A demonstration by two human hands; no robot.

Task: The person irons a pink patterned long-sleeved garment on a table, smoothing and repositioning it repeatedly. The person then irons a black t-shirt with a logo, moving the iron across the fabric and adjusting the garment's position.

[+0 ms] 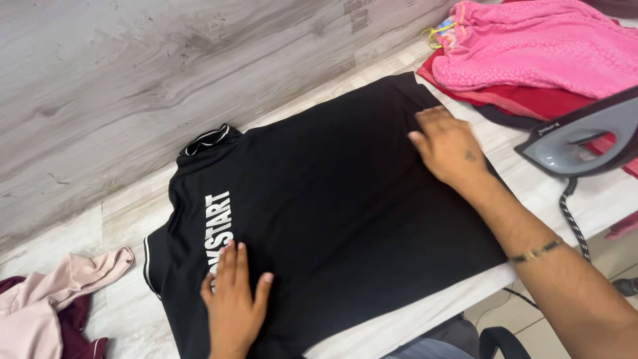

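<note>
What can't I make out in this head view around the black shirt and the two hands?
- Black shirt: its lower left part runs off the bottom edge.
- Printed lettering: partly covered by the left hand.
- Iron: cut off by the right edge; its soleplate faces away.
- Pink garment pile: cut by the top and right edges.
- Fabric under the right hand: hidden by the palm.

Black collared shirt (332,199), white lettering, spread flat, back up
</note>
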